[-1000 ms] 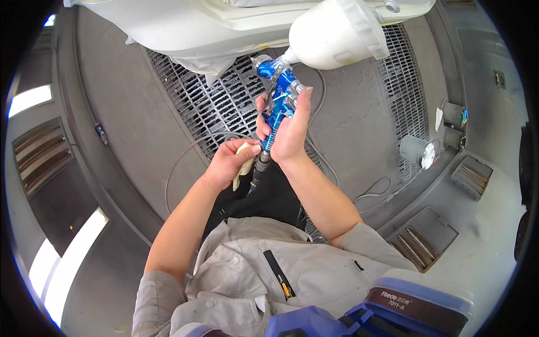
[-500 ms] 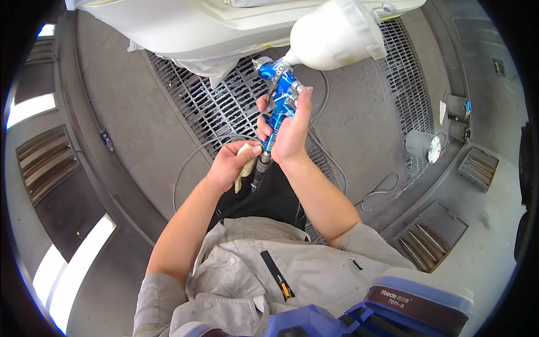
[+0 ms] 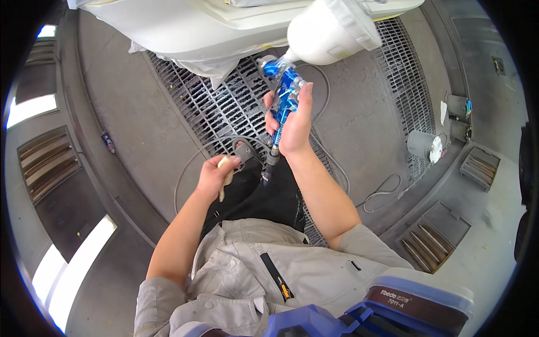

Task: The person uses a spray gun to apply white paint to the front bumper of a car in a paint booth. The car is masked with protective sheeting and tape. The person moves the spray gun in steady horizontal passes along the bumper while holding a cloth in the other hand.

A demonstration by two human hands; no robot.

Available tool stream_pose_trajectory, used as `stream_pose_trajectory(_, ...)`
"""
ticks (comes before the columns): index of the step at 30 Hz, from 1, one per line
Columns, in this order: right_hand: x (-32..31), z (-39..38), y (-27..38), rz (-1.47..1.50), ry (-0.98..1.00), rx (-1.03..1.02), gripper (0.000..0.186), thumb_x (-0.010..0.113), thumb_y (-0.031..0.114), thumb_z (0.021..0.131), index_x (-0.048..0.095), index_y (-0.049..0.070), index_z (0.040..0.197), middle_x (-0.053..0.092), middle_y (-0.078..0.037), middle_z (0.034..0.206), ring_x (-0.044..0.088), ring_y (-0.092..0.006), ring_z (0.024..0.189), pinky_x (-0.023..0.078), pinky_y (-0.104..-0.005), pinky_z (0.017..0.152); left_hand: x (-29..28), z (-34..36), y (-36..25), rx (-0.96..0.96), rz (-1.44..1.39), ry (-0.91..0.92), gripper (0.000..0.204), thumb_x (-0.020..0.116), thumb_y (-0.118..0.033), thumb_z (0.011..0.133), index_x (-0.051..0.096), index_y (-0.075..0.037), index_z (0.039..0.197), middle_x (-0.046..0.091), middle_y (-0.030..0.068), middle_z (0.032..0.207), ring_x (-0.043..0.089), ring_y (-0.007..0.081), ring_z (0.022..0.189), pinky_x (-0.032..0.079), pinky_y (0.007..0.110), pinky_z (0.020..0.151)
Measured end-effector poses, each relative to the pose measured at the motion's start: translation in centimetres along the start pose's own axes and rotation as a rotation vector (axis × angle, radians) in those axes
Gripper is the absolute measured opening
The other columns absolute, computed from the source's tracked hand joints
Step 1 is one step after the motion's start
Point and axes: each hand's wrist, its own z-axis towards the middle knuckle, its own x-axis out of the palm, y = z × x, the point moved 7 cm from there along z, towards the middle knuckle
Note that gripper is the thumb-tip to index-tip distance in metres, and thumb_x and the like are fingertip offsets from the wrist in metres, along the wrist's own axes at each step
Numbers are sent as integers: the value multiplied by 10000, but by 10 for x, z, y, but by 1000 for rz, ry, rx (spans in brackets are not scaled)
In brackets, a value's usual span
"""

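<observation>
My right hand (image 3: 295,129) is wrapped round a blue spray gun (image 3: 273,69), held upright with a white paint cup (image 3: 325,33) tilted on its top right. A dark fitting (image 3: 270,165) hangs from the handle's lower end. Lower and to the left, my left hand (image 3: 211,175) pinches a folded cream-coloured cloth (image 3: 224,189), apart from the gun. A white body panel (image 3: 179,25), with white sheeting under it, crosses the top of the view just beyond the gun.
Floor grates (image 3: 208,101) lie below, with grey hose (image 3: 328,157) looped across the floor and a foot (image 3: 244,150) by the grate. At the right are a bucket (image 3: 421,143), smaller containers (image 3: 457,106) and wall vents (image 3: 426,236). Louvred panels (image 3: 48,163) line the left.
My left hand has moved down and left with the cloth, away from the gun's lower end. My right hand has shifted slightly right and up with the gun.
</observation>
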Motion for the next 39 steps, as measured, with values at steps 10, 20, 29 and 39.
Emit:
stream_pose_trajectory(10, 16, -4, -4, 92, 233, 172, 836, 279, 841, 903, 552, 52, 856, 541, -20, 736, 400, -85, 415, 335, -251, 388, -183, -89, 132, -146, 689, -414, 357, 761, -362, 872, 717, -13, 810, 690, 36, 716, 613, 124, 662, 486, 311, 633)
stream_pose_trajectory(20, -27, 10, 23, -48, -172, -26, 772, 258, 789, 947, 523, 64, 922, 555, -34, 763, 396, -107, 435, 339, -277, 421, -216, -177, 211, -321, 580, -558, 310, 763, -317, 883, 683, -33, 791, 656, 5, 693, 566, 98, 618, 452, 289, 576)
stream_pose_trajectory(29, -11, 28, 73, -76, 179, 125, 711, 300, 759, 950, 553, 102, 1038, 596, -65, 806, 399, -93, 435, 325, -248, 392, -182, -160, 189, -236, 502, -597, 293, 754, -309, 889, 684, -37, 807, 656, -2, 695, 551, 86, 625, 441, 279, 591)
stream_pose_trajectory(39, 2, 73, 117, 3, 356, 438, 599, 349, 716, 956, 551, 152, 981, 547, -27, 736, 391, -96, 436, 318, -269, 389, -111, -169, 181, -264, 407, -661, 275, 740, -284, 894, 685, -28, 811, 678, 20, 711, 580, 103, 656, 459, 283, 628)
